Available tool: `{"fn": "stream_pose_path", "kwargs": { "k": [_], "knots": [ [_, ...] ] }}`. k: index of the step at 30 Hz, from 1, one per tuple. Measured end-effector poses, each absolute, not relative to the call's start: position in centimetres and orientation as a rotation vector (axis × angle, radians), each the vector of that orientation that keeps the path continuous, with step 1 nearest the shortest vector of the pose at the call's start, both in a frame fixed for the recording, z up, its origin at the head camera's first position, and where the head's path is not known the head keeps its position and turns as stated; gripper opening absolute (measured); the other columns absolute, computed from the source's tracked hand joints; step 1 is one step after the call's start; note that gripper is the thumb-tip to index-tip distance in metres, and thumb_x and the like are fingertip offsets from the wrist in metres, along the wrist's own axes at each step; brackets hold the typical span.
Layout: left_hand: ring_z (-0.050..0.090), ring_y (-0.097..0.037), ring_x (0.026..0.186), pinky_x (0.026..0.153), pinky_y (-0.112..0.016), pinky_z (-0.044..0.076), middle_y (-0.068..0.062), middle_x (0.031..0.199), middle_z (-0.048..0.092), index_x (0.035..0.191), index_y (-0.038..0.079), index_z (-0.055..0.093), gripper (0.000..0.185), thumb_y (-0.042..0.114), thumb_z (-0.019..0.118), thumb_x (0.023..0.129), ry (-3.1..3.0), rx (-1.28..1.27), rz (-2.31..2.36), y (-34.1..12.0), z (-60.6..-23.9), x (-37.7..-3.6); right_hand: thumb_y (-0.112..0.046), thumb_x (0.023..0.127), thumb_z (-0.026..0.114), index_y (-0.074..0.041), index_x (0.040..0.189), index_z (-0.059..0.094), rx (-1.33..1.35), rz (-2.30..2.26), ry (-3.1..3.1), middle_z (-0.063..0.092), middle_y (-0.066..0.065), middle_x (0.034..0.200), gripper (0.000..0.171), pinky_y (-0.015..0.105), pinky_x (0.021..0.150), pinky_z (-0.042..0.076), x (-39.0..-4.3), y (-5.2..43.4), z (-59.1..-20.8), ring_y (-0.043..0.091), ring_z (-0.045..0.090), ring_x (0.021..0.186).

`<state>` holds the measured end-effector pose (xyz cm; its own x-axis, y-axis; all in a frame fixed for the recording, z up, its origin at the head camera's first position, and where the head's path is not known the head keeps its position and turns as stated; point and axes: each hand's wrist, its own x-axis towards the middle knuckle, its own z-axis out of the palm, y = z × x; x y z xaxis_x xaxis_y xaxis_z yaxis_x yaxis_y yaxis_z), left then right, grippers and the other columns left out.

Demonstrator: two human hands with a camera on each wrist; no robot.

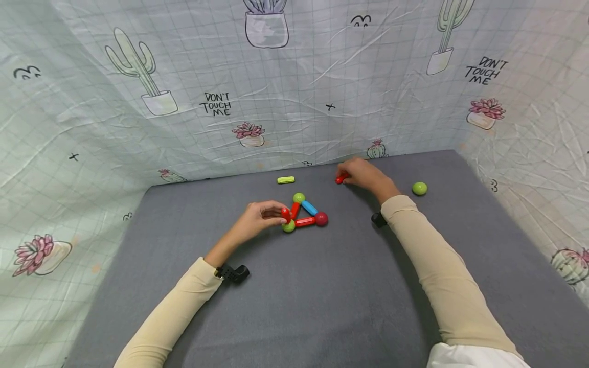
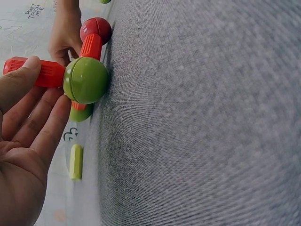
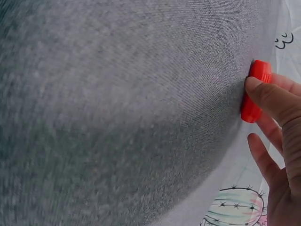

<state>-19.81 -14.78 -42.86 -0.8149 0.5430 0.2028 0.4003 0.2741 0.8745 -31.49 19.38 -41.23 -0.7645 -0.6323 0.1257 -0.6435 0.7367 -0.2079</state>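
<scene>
A triangle of rods and balls lies on the grey surface: a near green ball (image 1: 288, 226), a far green ball (image 1: 299, 197) and a dark red ball (image 1: 321, 219), joined by two red rods and a blue rod (image 1: 309, 207). From the near green ball an upright red rod (image 2: 49, 74) rises. My left hand (image 1: 262, 217) pinches that rod between thumb and fingers, fingertips by the ball. Farther back on the right, my right hand (image 1: 364, 175) pinches a loose red rod (image 3: 256, 92) at the surface, thumb across its middle.
Behind the triangle lies a yellow-green rod (image 1: 286, 180). A loose green ball (image 1: 419, 188) sits to the right of my right hand. A patterned cloth (image 1: 294, 76) hangs along the back edge of the grey surface (image 1: 313, 296).
</scene>
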Motion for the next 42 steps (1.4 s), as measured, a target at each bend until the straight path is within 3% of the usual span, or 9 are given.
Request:
{"fn": "stream_pose_path", "kwargs": {
  "k": [6,12,21,31,42],
  "knots": [
    [0.067,-0.016,0.094,0.078,-0.028,0.055,-0.004,0.100,0.069,0.108,0.010,0.068,0.029,0.009,0.074,0.080,2.392,0.897,1.592,-14.7,-43.1,-19.8,-0.007,0.079,0.076,-0.011,0.100,0.070,1.163,0.348,-2.863,0.067,0.005,0.101,0.022,0.041,0.087,0.049,-31.1,19.7,-41.0,0.024,0.060,0.096],
    [0.067,-0.023,0.094,0.077,-0.028,0.055,-0.011,0.100,0.069,0.109,0.001,0.066,0.029,0.000,0.072,0.081,2.407,0.896,1.578,-14.4,-41.9,-19.0,-0.005,0.080,0.075,-0.009,0.101,0.071,1.238,0.361,-2.814,0.068,0.006,0.104,0.022,0.042,0.089,0.048,-30.0,20.2,-40.6,0.026,0.061,0.101],
    [0.066,-0.027,0.094,0.077,-0.030,0.055,-0.014,0.099,0.068,0.109,-0.005,0.064,0.029,-0.002,0.071,0.081,2.400,0.896,1.558,-14.2,-40.5,-18.1,-0.008,0.079,0.076,-0.012,0.102,0.071,1.257,0.491,-2.706,0.070,0.003,0.096,0.024,0.038,0.073,0.053,-28.0,20.2,-40.2,0.018,0.064,0.083],
    [0.066,-0.018,0.094,0.078,-0.028,0.055,-0.005,0.100,0.069,0.109,0.009,0.068,0.029,0.007,0.074,0.080,2.403,0.881,1.582,-14.7,-42.9,-19.6,-0.013,0.082,0.074,-0.014,0.107,0.070,1.263,0.576,-2.618,0.070,0.000,0.097,0.025,0.034,0.071,0.054,-25.8,19.7,-39.9,0.015,0.066,0.084],
    [0.067,-0.015,0.095,0.078,-0.028,0.055,-0.002,0.100,0.069,0.109,0.012,0.068,0.030,0.014,0.075,0.080,2.409,0.902,1.562,-14.9,-42.9,-19.6,-0.016,0.084,0.073,-0.015,0.117,0.066,1.133,0.680,-2.658,0.070,0.003,0.104,0.034,0.037,0.073,0.055,-24.1,19.1,-39.8,0.015,0.066,0.088]
  ]
}}
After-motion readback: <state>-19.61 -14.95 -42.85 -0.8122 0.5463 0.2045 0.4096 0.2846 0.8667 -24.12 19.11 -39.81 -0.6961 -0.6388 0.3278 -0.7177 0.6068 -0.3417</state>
